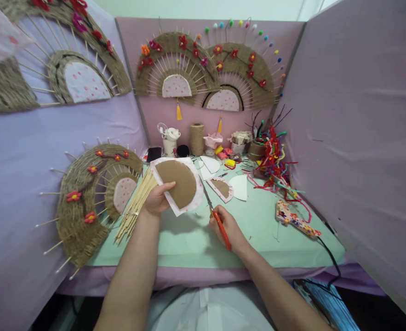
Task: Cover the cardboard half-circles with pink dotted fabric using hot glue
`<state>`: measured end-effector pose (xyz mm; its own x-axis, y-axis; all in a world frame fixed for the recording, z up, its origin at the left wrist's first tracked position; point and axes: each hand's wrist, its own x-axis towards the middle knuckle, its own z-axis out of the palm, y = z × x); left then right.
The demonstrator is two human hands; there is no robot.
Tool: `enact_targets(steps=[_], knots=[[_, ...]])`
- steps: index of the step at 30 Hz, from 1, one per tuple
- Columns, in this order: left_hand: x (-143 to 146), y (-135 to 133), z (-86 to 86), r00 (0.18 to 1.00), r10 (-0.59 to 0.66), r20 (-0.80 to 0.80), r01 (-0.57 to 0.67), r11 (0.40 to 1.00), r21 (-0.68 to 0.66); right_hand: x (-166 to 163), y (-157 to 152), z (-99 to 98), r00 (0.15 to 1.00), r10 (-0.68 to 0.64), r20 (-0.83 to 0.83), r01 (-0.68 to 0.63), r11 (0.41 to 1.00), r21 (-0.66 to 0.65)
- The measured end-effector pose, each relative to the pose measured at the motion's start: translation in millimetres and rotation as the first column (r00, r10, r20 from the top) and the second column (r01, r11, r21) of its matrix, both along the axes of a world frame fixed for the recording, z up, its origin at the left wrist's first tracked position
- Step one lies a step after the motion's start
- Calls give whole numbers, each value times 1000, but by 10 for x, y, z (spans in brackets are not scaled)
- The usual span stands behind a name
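My left hand grips a brown cardboard half-round backed by white fabric with pink spots, thumb on the cardboard face. The fabric sticks out past the cardboard's curved edge. In my right hand is a pair of scissors with red handles, their blades pointing up beside the fabric's right edge. I cannot tell whether the blades touch the fabric. Beyond the scissors lies a smaller cardboard half-round with spotted fabric folded over its rim, beside a white paper half-round.
Bamboo sticks lie bundled left of my left hand. A flower-patterned glue gun rests at the right, its cord running off the table. Pipe cleaners, a twine spool and pots stand at the back. Twine fans hang on the walls.
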<state>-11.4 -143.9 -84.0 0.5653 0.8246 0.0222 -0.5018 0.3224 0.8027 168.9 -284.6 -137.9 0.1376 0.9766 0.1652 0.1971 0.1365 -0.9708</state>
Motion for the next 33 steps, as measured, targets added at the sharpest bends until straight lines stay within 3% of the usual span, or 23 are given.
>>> enact_targets(steps=[8, 26, 33], knots=[[16, -44, 21, 999, -38, 3, 38, 999, -5, -1, -8, 53, 1000, -2, 24, 1, 999, 36], [4, 8, -19, 1000, -18, -10, 18, 1000, -21, 1, 8, 24, 996, -54, -66, 50, 997, -65], [-1, 49, -47, 999, -48, -15, 47, 998, -47, 0, -19, 63, 999, -34, 9, 34, 999, -10]])
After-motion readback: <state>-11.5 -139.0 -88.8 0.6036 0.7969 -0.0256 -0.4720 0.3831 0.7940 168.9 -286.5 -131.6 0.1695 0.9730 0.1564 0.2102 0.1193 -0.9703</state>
